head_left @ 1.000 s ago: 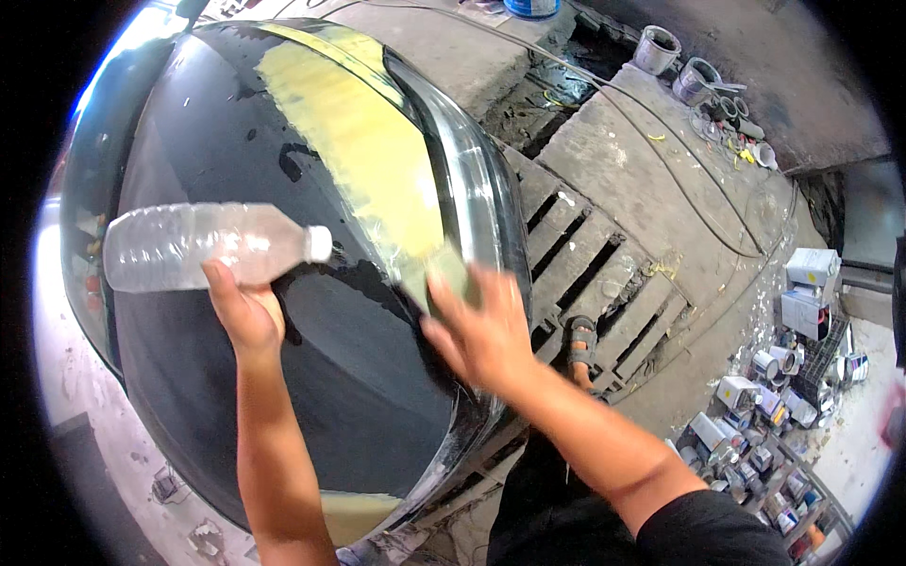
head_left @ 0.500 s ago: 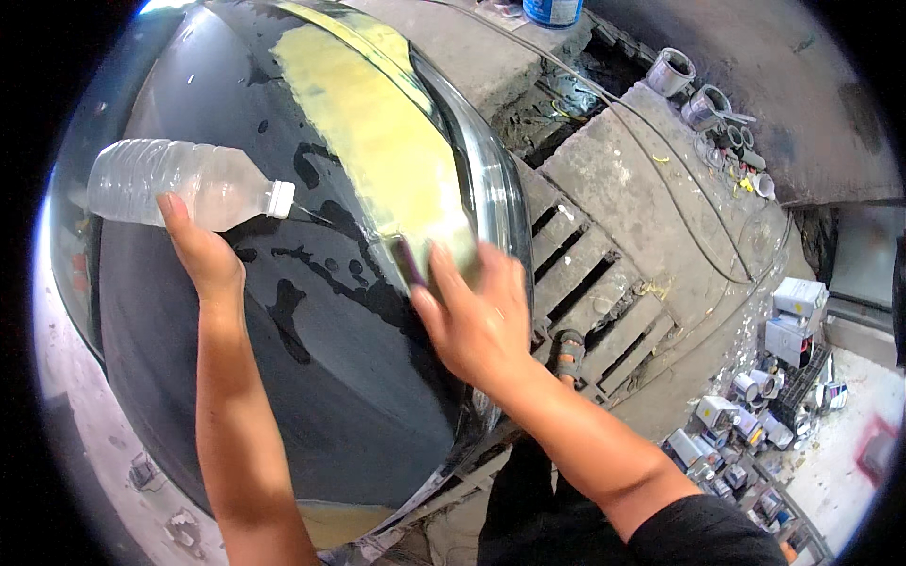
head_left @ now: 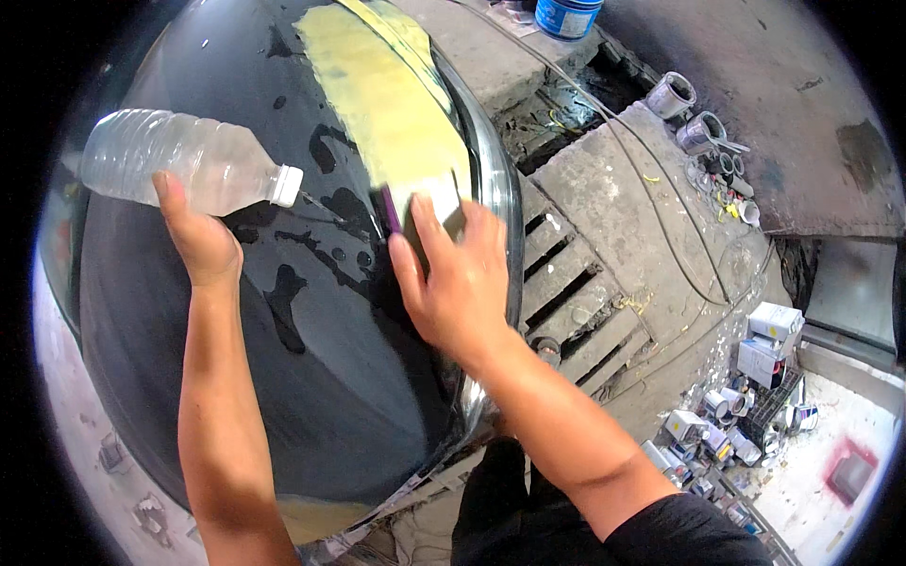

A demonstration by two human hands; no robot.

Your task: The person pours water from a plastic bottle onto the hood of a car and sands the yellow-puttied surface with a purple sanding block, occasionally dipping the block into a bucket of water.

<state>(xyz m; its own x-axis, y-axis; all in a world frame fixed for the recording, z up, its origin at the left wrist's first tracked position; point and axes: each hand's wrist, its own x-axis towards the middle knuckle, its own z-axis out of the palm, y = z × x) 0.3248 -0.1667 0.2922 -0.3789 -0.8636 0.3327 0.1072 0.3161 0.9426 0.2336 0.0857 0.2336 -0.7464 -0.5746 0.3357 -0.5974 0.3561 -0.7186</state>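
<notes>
My left hand (head_left: 203,236) is wrapped round a clear, ribbed plastic bottle (head_left: 217,165), tipped on its side above the dark car panel (head_left: 189,377). A thin stream of liquid leaves its white cap (head_left: 287,186) and falls to the right. On the pale yellow patch (head_left: 396,123) along the panel's right side, my right hand (head_left: 458,283) presses a flat sanding block with a purple edge (head_left: 389,209). The palm and fingers cover most of that block. Wet streaks and drops (head_left: 286,292) lie on the dark surface between the hands.
Right of the car runs a slotted concrete drain cover (head_left: 566,292), with an open pit (head_left: 590,94) farther off. A hose (head_left: 651,179) crosses the floor. Open metal cans (head_left: 671,95), a blue bucket (head_left: 567,17) and a heap of boxes and tins (head_left: 727,415) stand beyond.
My right hand has slid the sanding block farther away and slightly left over the yellow patch. The bottle stays tilted above the panel, still streaming. The whole view has shifted a little.
</notes>
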